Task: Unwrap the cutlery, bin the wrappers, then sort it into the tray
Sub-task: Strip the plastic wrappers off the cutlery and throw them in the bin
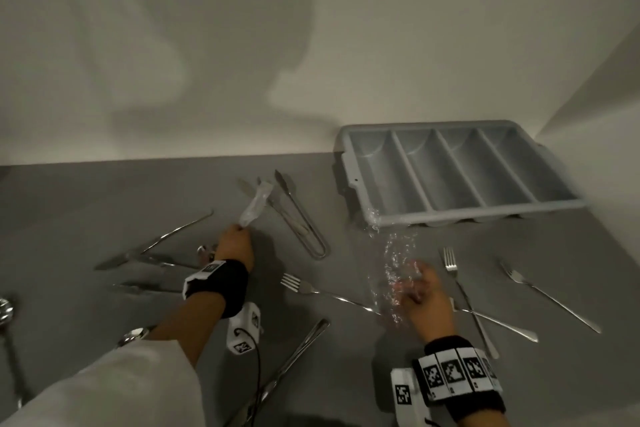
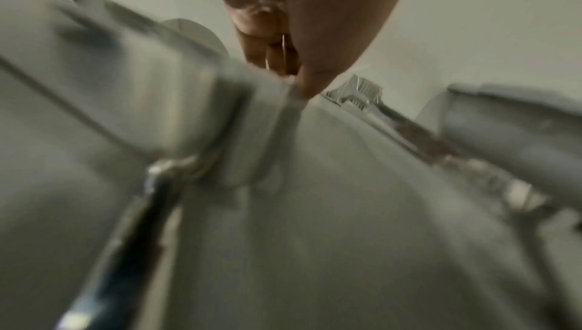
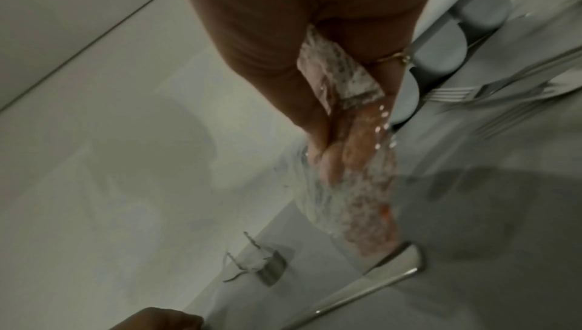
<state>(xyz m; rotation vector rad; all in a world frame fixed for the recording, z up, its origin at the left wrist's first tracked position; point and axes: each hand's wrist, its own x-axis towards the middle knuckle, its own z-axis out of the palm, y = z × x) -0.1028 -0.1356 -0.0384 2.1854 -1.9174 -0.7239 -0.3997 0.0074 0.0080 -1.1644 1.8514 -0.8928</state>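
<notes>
The left hand point(image 1: 234, 243) pinches the near end of a wrapped piece of cutlery point(image 1: 257, 203) between thumb and fingertips; the piece reaches away from the grip toward the wall, its clear sleeve lying across a knife point(image 1: 246, 188) and just beside the tongs point(image 1: 300, 218). In the left wrist view the picture is smeared, so the pinch seems to close on the wrapper's very tip, though that is hard to confirm. The right hand point(image 1: 423, 291) has its fingers curled around a crinkled clear wrapper point(image 1: 393, 255), which trails from the hand up to the near left corner of the grey tray point(image 1: 349, 170). The tray sits at the back right of the grey table point(image 1: 346, 374), against the wall, with four long compartments. Bare forks lie around the right hand: one point(image 1: 313, 289) to its left and one point(image 1: 462, 291) just right of it.
</notes>
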